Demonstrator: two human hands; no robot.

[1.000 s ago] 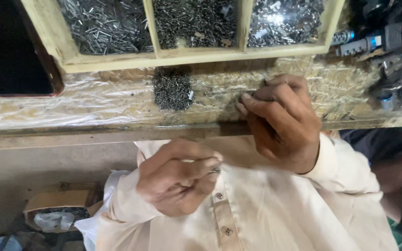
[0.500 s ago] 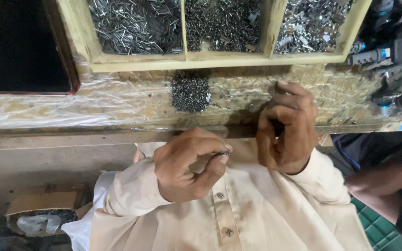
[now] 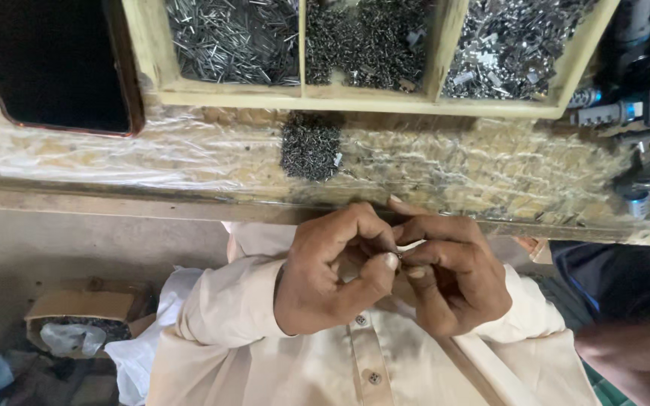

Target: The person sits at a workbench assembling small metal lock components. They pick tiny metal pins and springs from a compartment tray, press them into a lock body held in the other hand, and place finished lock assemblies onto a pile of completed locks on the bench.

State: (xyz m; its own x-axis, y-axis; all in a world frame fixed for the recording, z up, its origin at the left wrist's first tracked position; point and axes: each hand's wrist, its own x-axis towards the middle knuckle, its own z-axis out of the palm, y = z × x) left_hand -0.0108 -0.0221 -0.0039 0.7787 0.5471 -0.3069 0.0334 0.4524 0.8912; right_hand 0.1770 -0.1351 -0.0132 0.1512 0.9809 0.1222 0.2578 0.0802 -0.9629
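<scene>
A worktop runs across the view, wrapped in crinkled clear plastic over a straw-coloured surface, with a bare wooden front edge. At its back stands a pale wooden tray split into three compartments. Left of the tray lies a flat black panel with a reddish rim. Below the worktop's edge, left of centre, is a dull grey-brown floor with a cardboard box. The light is soft and even.

Tiny part pinched between left hand and right hand: hidden by fingertips, kind unclear. Wooden tray cut off at top edge. Tools at right partly out of frame, indistinct.
</scene>
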